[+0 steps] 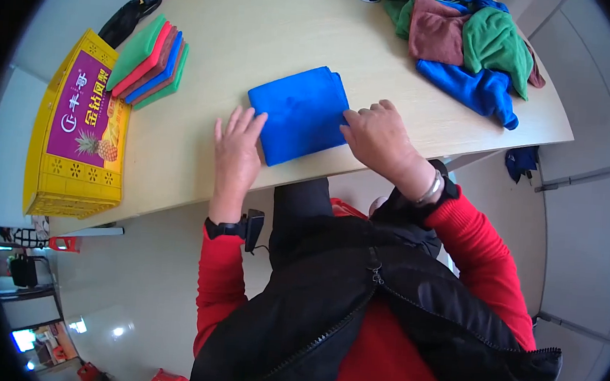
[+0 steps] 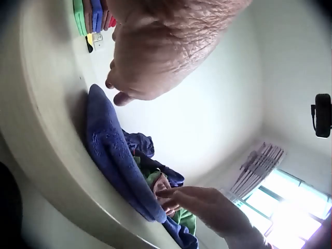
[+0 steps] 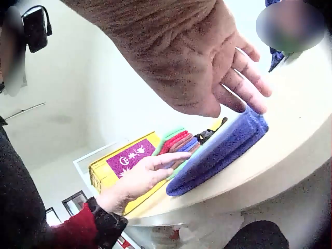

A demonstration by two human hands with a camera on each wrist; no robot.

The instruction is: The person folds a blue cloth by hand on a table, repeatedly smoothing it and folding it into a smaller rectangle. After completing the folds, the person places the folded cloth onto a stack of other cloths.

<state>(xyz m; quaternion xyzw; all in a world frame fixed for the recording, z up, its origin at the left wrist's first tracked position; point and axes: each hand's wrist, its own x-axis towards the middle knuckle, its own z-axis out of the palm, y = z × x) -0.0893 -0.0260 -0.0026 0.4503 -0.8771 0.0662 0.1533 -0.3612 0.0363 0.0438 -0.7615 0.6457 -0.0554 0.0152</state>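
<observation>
A blue folded towel (image 1: 300, 118) lies flat near the table's front edge, with a shallow dent in its top. From the side, the right wrist view shows its thick folded layers (image 3: 220, 155). My left hand (image 1: 236, 149) is at the towel's left edge, fingers spread and pointing forward, holding nothing. At the opposite edge is my right hand (image 1: 382, 141), its thumb and fingertips right at the cloth. Its fingers (image 3: 244, 88) look loosely extended in the right wrist view, without gripping the towel.
A stack of folded green, red, brown and blue towels (image 1: 140, 52) stands at the left, beside a yellow crate (image 1: 76, 183) with a purple label. Rumpled towels (image 1: 438, 32) are heaped at the back right, one blue towel trailing near the table edge. A black-and-yellow item (image 1: 144, 4) lies behind the stack.
</observation>
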